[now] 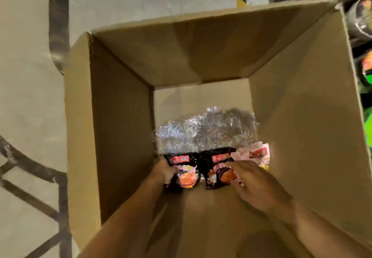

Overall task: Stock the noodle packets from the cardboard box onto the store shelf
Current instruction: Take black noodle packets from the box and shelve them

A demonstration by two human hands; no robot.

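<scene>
Brown corrugated walls of the cardboard box [120, 129] stood tall around both arms, leaving open room only upward. At its floor, crinkled clear wrap [205, 131] lay far of the noodle packets [213, 169]. The left hand [166, 172] curled around the left black packet's edge; the right hand [257, 183] pinched the middle one. The packets appeared light, soft and slippery, probably crush-prone; holding them by the sides seemed safest.
</scene>
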